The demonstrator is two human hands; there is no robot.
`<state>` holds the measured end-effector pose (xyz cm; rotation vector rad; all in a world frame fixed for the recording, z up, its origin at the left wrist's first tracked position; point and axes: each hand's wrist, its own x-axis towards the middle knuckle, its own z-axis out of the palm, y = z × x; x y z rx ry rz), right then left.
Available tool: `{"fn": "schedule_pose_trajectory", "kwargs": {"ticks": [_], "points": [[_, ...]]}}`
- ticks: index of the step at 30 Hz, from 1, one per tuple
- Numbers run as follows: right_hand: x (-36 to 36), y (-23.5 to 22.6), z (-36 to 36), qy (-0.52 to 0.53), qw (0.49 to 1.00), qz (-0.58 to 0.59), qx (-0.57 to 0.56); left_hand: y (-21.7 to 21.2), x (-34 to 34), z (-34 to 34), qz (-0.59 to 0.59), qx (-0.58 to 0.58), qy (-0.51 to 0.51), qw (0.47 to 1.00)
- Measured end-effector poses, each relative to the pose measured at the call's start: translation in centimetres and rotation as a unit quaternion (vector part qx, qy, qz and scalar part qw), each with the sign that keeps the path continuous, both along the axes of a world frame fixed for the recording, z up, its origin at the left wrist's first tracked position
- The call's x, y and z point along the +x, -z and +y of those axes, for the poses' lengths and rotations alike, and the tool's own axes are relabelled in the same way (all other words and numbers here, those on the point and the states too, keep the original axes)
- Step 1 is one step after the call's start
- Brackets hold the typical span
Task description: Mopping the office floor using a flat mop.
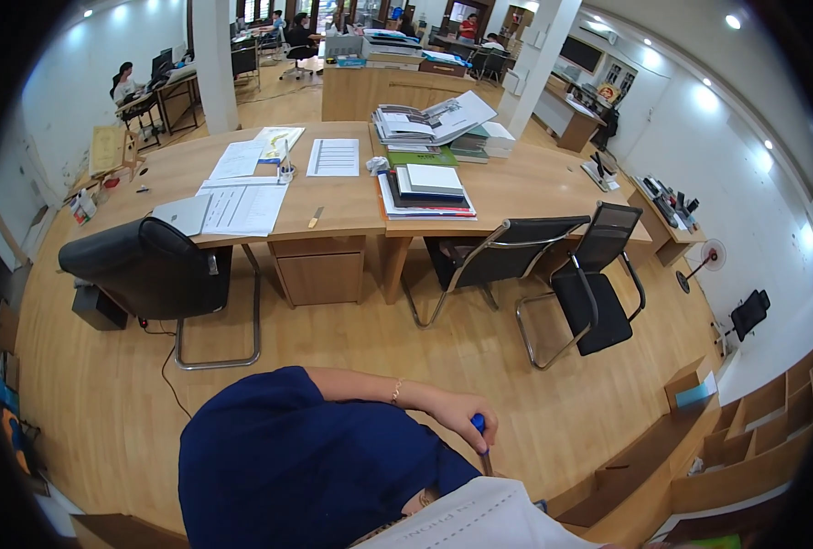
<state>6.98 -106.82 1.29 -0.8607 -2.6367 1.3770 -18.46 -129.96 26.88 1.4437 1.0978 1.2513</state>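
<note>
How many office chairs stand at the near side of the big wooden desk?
3: a black padded chair at the left end, and two mesh-backed chairs side by side on the right, one pushed in, the other turned outward. More may be hidden beyond.

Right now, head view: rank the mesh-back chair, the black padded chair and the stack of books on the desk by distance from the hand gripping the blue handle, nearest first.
Measured from the hand gripping the blue handle; which hand cannot be told.
1. Mesh-back chair: right, on the floor.
2. Black padded chair: left, at the desk.
3. Stack of books: straight ahead, on the desk top.

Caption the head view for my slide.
Hand gripping a blue-handled tool above a wooden floor, desks and chairs beyond.
</note>
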Motion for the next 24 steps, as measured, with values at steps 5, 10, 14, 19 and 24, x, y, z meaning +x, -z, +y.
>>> {"fn": "schedule_pose_trajectory", "kwargs": {"ticks": [5, 10, 14, 19, 24], "points": [[-5.5, -0.8, -0.9, -0.046, 0.995, -0.07, -0.048, -2.7, -2.0, -3.9, -0.015, 0.016, -0.066, 0.998], [-14.2, -5.8, -5.2, -0.206, 0.978, 0.015, 0.039, -6.6, -3.4, -10.4, 0.025, 0.015, -0.144, 0.989], [-19.8, -5.1, -8.6, -0.281, 0.95, 0.097, 0.095, -8.9, -2.3, -15.3, 0.07, 0.046, -0.23, 0.97], [-25.8, -7.4, -15.3, -0.375, 0.917, 0.112, 0.075, -12.0, -0.5, -21.1, 0.129, 0.055, -0.316, 0.938], [-29.8, -10.4, -23.2, -0.451, 0.88, 0.144, 0.027, -14.9, 0.9, -25.4, 0.151, 0.077, -0.391, 0.904]]}}
